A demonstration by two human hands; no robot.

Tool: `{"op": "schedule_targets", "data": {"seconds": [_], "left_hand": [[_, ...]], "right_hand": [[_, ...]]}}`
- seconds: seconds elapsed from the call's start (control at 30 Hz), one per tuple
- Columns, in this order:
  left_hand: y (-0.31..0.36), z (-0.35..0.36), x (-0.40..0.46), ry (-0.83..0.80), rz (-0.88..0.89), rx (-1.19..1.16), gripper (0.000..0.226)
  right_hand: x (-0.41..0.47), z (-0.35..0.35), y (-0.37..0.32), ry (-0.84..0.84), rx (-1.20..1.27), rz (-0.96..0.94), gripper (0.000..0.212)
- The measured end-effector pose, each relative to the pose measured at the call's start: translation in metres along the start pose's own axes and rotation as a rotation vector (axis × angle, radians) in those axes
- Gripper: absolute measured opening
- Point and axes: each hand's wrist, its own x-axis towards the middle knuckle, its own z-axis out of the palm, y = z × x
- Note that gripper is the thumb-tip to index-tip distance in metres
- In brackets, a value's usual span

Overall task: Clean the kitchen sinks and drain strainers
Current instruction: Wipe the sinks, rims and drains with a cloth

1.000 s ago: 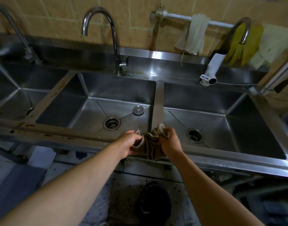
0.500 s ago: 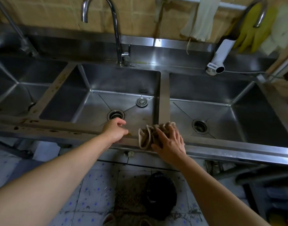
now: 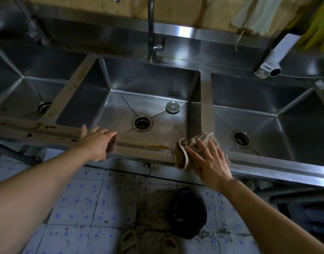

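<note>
Steel sink rim [image 3: 143, 153], orange-stained; crumpled brown rag [image 3: 192, 149] under flat, unclenched right hand [image 3: 210, 164]; left hand [image 3: 98, 142] released, now apart from rag.

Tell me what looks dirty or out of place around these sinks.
An orange smear streaks the front rim of the middle sink, just left of the cloth under the right hand. Brown spots dot the rim further left. A loose stopper lies on the sink floor, away from its drain.
</note>
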Motion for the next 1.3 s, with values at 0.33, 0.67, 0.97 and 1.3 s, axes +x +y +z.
{"op": "schedule_targets", "data": {"seconds": [0.33,0.67,0.97,1.3], "left_hand": [[-0.029,0.007,0.02,0.122,0.129,-0.16,0.082],[-0.029,0.003,0.015,0.177,0.129,-0.167,0.036],[-0.022,0.0,0.013,0.084,0.074,-0.127,0.086],[-0.018,-0.001,0.011,0.079,0.027,-0.09,0.085]], "right_hand": [[0.067,-0.007,-0.125,0.017,0.034,-0.126,0.081],[0.115,-0.004,-0.21,0.101,0.154,-0.109,0.044],[0.068,-0.004,-0.131,0.079,0.041,-0.106,0.058],[-0.008,-0.001,-0.006,0.041,-0.016,0.043,0.068]]}}
